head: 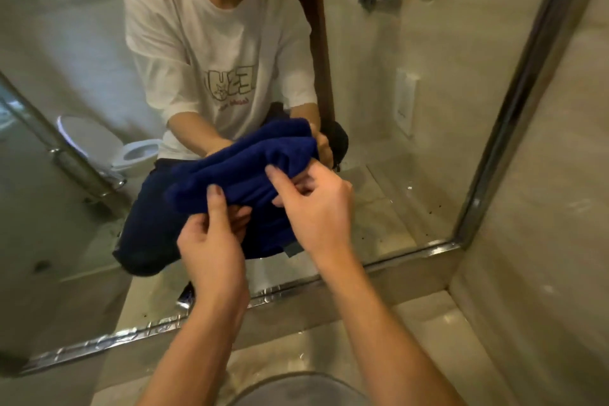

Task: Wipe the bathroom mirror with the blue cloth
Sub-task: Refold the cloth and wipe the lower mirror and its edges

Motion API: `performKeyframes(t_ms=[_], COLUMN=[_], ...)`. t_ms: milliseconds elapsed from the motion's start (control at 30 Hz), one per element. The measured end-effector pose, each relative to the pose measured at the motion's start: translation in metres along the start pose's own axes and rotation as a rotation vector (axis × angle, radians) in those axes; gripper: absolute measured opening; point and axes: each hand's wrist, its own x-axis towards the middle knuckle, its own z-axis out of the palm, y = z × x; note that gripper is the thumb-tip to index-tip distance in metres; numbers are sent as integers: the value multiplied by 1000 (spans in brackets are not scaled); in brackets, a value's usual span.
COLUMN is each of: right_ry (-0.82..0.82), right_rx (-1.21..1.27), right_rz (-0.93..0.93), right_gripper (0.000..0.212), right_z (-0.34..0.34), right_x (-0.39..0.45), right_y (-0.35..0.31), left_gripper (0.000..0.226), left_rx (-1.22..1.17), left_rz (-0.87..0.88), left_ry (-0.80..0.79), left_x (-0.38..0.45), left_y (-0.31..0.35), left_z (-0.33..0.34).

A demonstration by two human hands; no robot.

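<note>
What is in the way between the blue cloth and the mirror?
Nothing visible. Both the left hand and the right hand hold the bunched blue cloth in front of the mirror, with no object between the cloth and the glass.

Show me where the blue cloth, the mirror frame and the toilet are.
blue cloth [244, 171]: head view, middle of the bunched fabric.
mirror frame [514, 115]: head view, right-hand metal edge.
toilet [138, 150]: head view, bowl reflected in the mirror.

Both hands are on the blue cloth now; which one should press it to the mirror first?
Probably the right hand: it sits farther up the bunched blue cloth, nearer the mirror glass. The left hand pinches the lower edge and would need a regrip.
</note>
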Motion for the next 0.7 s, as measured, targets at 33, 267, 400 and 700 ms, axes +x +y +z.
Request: performKeyframes(t_ms=[33,267,400,700], right_ry=[56,481,512,212], right_rx=[-2,97,51,-117], right_rz=[20,175,171,-59], right_gripper=[21,20,17,27], right_z=[-20,-141,-129,-89], right_x=[9,48,39,38], right_y=[5,71,66,28], left_gripper=[30,33,32,40], left_rx=[5,196,228,120], left_rz=[-1,-117,-47,62], left_ry=[-62,-509,-497,-187], left_x=[-8,-57,-61,-39], left_y=[0,-7,-11,9], left_z=[18,153,149,92])
